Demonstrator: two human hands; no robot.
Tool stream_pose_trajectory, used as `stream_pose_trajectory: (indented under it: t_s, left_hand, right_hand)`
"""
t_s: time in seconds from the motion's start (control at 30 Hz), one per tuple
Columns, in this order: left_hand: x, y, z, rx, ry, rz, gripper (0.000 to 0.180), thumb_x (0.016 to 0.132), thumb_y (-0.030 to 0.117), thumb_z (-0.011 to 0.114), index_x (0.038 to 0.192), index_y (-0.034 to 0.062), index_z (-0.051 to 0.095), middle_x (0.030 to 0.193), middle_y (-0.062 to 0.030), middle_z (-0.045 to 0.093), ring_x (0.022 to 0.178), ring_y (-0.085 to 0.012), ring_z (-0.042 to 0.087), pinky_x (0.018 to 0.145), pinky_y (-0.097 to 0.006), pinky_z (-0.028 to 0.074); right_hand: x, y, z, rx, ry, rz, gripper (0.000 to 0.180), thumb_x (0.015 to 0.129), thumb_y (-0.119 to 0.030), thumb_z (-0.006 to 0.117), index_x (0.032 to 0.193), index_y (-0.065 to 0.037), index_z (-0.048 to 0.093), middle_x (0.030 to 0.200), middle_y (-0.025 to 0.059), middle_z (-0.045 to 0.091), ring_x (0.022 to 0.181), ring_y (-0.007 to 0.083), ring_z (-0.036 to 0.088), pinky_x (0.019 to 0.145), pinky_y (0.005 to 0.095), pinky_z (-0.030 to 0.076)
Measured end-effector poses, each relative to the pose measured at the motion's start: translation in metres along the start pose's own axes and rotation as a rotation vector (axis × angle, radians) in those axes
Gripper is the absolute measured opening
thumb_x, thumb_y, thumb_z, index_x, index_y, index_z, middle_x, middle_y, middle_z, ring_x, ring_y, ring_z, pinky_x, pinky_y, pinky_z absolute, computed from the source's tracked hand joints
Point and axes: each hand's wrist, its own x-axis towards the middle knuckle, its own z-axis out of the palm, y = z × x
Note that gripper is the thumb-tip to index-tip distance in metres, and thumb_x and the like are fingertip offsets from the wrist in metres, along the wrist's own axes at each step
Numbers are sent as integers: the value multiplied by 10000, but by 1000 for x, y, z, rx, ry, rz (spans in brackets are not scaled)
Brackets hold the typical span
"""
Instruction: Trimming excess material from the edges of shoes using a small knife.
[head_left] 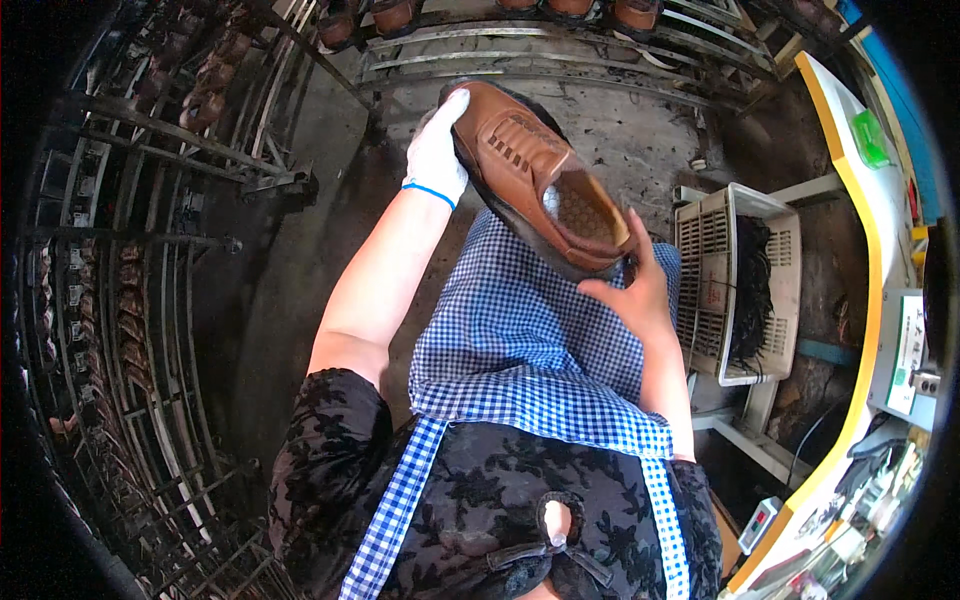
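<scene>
Between my two hands a brown leather shoe [513, 160] with a dark sole is held up over my lap. Its toe points to the upper left, and the heel is at the lower right. My left hand [437, 152], in a white glove with a blue cuff edge, grips the toe end, its thumb on the upper. Bare, my right hand [637, 283] closes around the heel, with fingers at the collar and the thumb beneath. The shoe's opening shows a patterned insole [580, 208]. A blue checked apron [540, 320] covers my lap.
A white plastic crate [740, 290] with dark strands in it stands to my right, beside a yellow-edged workbench [865, 220]. Metal racks [150, 290] with several shoes line the left, and another rack [520, 50] with brown shoes spans the far side.
</scene>
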Motion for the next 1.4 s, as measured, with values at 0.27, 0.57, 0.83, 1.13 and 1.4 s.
stream_pose_trajectory:
  t_s: [0.27, 0.57, 0.83, 1.13, 1.4]
  left_hand:
    - [-15, -3, -10, 186, -2, -51, 556, 792, 197, 736, 1265, 29, 497, 1223, -154, 563, 1100, -257, 554, 952, -378, 461]
    - [-37, 1, -2, 151, -40, -114, 546, 805, 213, 735, 1256, 3, 511, 1233, -137, 569, 1127, -251, 550, 955, -358, 461]
    - [-81, -28, -21, 30, -128, -335, 481, 898, 182, 571, 1325, 9, 434, 1318, -166, 515, 1241, -285, 470, 1071, -414, 352]
    - [-116, 14, 64, 1734, -764, 1078, 580, 698, 413, 757, 1140, 67, 612, 1171, -143, 595, 1065, -326, 569, 924, -419, 454]
    - [-120, -3, 43, 1179, -605, 177, 447, 828, 221, 703, 1195, 28, 535, 1127, -114, 622, 1067, -249, 600, 895, -360, 488]
  right_hand:
    - [11, 42, -10, 1034, 102, 400, 600, 771, -73, 681, 1299, -22, 401, 942, 23, 564, 485, 32, 386, 372, 172, 277]
    - [17, 32, -13, 1119, 4, 299, 556, 752, -164, 728, 1213, -42, 443, 910, 17, 571, 459, 27, 379, 361, 164, 267]
    - [42, 2, -26, 806, 280, 107, 654, 716, -287, 719, 1271, -54, 463, 1030, -4, 579, 584, 58, 475, 409, 191, 349]
    - [79, -69, -30, 544, 103, -98, 750, 659, -144, 836, 1296, -47, 454, 1128, 62, 560, 1039, 163, 543, 911, 299, 442]
    - [60, -72, -30, 209, 2, -20, 885, 632, -326, 861, 1374, -86, 442, 1221, 120, 598, 1052, 209, 590, 917, 339, 457]
